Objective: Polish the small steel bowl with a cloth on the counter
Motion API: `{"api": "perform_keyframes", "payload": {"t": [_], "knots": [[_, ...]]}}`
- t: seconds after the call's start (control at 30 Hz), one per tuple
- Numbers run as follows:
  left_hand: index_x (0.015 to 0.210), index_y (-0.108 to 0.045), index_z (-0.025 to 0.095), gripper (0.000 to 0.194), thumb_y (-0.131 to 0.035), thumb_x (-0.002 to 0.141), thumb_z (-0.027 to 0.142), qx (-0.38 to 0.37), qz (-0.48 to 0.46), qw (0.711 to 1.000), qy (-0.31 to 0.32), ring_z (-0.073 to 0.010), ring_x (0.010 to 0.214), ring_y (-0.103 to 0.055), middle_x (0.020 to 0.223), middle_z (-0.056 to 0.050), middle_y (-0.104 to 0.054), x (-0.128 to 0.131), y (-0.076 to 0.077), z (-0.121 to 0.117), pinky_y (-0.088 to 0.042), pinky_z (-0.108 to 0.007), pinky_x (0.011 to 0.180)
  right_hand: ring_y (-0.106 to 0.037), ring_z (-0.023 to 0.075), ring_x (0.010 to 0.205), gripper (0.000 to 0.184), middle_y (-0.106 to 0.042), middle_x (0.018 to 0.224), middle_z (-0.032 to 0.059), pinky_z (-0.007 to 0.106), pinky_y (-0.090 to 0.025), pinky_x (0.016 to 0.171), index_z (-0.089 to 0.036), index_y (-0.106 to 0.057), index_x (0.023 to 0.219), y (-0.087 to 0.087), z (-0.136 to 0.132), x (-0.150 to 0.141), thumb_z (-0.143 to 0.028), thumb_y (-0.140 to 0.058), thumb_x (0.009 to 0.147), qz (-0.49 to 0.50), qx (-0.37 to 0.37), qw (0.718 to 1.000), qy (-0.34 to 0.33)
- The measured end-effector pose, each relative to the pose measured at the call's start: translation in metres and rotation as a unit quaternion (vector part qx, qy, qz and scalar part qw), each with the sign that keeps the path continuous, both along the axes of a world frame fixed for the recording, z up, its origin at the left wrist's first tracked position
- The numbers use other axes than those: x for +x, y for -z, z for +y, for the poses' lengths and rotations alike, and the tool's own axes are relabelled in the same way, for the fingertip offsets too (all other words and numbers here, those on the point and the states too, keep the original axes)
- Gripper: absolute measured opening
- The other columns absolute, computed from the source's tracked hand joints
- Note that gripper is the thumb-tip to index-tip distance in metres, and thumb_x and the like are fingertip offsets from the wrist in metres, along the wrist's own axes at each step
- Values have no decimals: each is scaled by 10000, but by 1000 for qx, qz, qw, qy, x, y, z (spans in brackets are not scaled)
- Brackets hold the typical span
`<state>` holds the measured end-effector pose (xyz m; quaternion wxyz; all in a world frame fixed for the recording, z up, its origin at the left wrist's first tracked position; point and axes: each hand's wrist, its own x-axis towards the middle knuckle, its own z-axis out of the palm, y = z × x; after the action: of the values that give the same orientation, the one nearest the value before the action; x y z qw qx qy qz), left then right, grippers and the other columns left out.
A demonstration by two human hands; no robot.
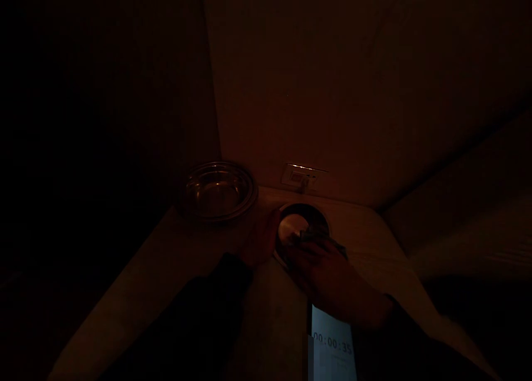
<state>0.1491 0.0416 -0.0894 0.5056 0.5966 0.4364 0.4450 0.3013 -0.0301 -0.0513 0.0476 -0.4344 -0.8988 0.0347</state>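
Note:
A small round metal bowl [293, 225] sits on the wooden table, its inside catching the light. Along its left rim lies my left hand [261, 239], its fingers closed on the edge, though the dimness hides much of them. My right hand [320, 267] reaches over the bowl's near right side. A dark, crumpled cloth [307, 235] shows at its fingers, pressed against the inside of the bowl. Part of the bowl is hidden under this hand.
A stack of wider metal bowls [220, 195] stands at the table's back left. A wall socket [304, 176] is behind the small bowl. Under my right forearm lies a lit phone [332, 345] showing a timer. The wooden table [278, 336] meets the walls; the room is very dark.

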Motion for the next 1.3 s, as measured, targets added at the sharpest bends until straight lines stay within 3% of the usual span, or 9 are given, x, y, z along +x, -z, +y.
{"api": "perform_keyframes", "payload": {"t": [0.27,0.5,0.67,0.8,1.0,1.13,1.3], "knots": [[1127,-599,159,424,-268,932,339,3,-7,1000,-18,-173,1092,-593,1166,-61,-660,0,-8,-1,-426,-307,996,-439,251,1216,332,-589,1229,96,450,-369,956,-176,-476,1261,1,11,-17,-248,-432,940,42,-13,999,5],[1087,-626,176,424,-305,920,397,-1,27,998,-56,-212,1061,-601,1131,-74,-669,1,1,1,-420,-339,998,-490,245,1158,340,-603,1209,95,470,-338,970,-202,-483,1263,0,11,-6,-277,-459,933,35,-11,999,-10],[1084,-629,176,438,-290,923,402,11,30,999,-35,-198,1070,-589,1110,-50,-676,2,1,0,-414,-343,1002,-550,244,1062,287,-644,1134,81,462,-369,909,-204,-548,1192,-2,6,6,-258,-488,917,2,-19,1000,-8],[1138,-596,163,434,-267,931,357,10,11,999,-33,-178,1088,-583,1169,-59,-652,3,-3,1,-407,-315,1005,-510,232,1133,315,-615,1198,71,437,-369,931,-219,-516,1235,0,11,-2,-266,-487,925,32,-17,999,-17],[1095,-598,152,404,-279,923,331,-20,42,997,-56,-184,1092,-587,1152,-92,-653,1,-6,0,-419,-296,982,-506,255,1131,343,-605,1179,113,454,-396,934,-163,-490,1253,6,14,-21,-282,-460,933,63,16,997,30],[1074,-603,180,353,-317,911,308,10,43,998,-52,-179,1101,-579,1160,-81,-646,-1,-4,0,-413,-290,987,-517,255,1131,367,-616,1151,121,441,-414,930,-170,-480,1259,6,14,-17,-281,-501,910,61,12,998,14],[1054,-598,162,413,-255,930,356,3,23,999,-45,-172,975,-625,1064,-75,-675,0,0,4,-478,-304,902,-565,240,1054,321,-639,1109,100,429,-429,907,-191,-519,1209,4,16,-10,-235,-518,891,57,1,998,-3]]}}
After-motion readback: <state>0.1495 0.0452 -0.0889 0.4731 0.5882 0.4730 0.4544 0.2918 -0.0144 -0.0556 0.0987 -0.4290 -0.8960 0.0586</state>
